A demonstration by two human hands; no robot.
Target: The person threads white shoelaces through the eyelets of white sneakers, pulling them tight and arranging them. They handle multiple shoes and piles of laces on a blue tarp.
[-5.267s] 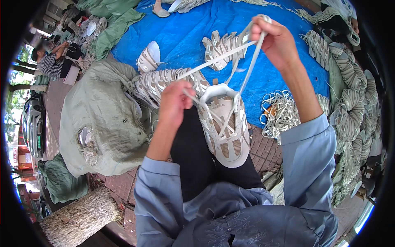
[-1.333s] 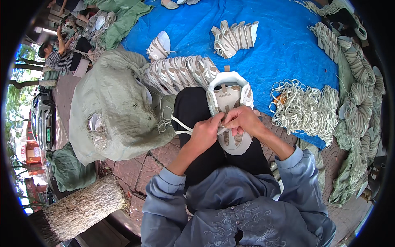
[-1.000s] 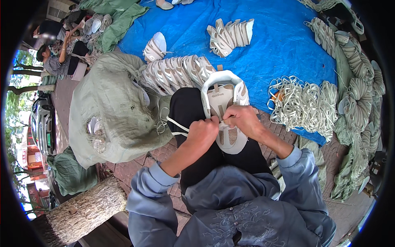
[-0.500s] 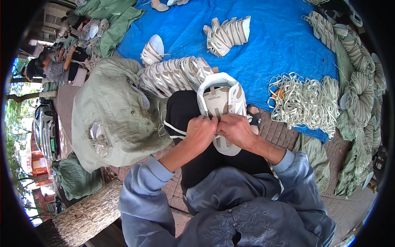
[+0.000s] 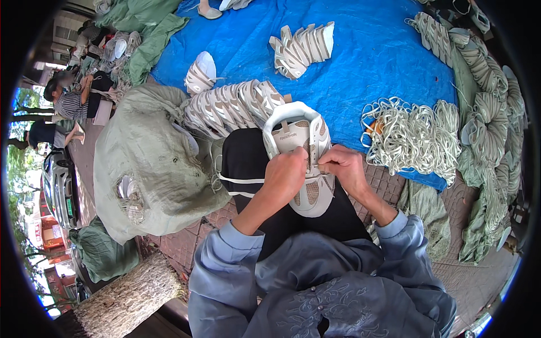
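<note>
In the head view I see the white shoe (image 5: 297, 160) lying on the lap at centre, toe toward 6 o'clock. My left hand (image 5: 285, 176) is closed, pinching the flat white lace (image 5: 241, 181) that trails off toward 9 o'clock. My right hand (image 5: 345, 167) is closed on the shoe's lacing edge, covering part of it. At 10 o'clock sits a bulging green sack (image 5: 147, 163); at 11, a row of white shoes (image 5: 231, 107); at 2, a heap of laces (image 5: 414, 138) on the blue tarp (image 5: 366, 50).
</note>
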